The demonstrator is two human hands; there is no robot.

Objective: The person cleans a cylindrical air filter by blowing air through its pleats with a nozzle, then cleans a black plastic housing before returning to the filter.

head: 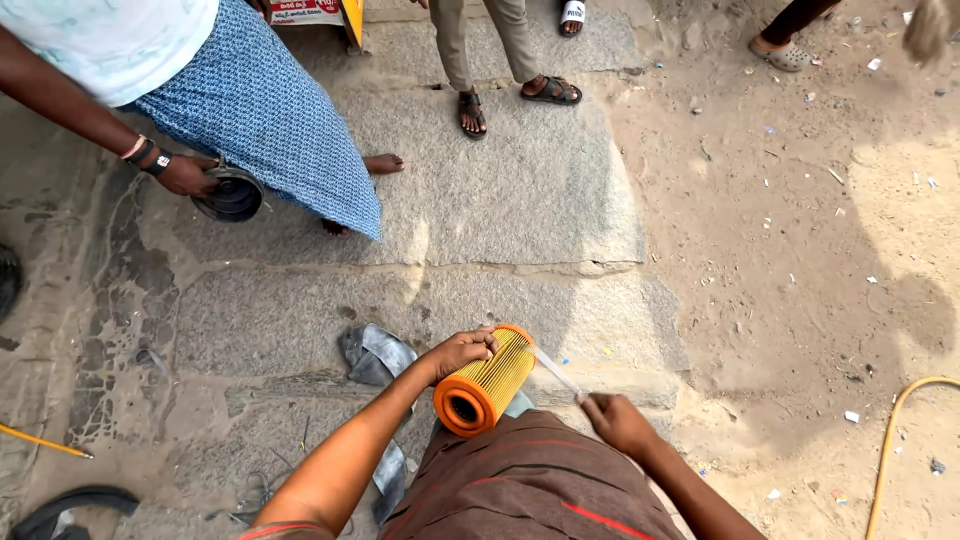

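Observation:
My left hand (462, 351) grips a cylindrical filter (487, 382) with yellow pleated paper and orange end caps, held over my brown-clad lap with its open end toward me. My right hand (617, 421) pinches a thin clear strip (556, 371) that runs up to the filter's far end. Both hands are low in the head view, above the stone slabs.
A person in a blue patterned wrap stands at upper left, holding a dark round part (231, 194). Other people's sandalled feet (512, 98) stand at the top. A yellow hose (893, 440) curves at right. Grey metal scraps (373, 353) lie by my left arm.

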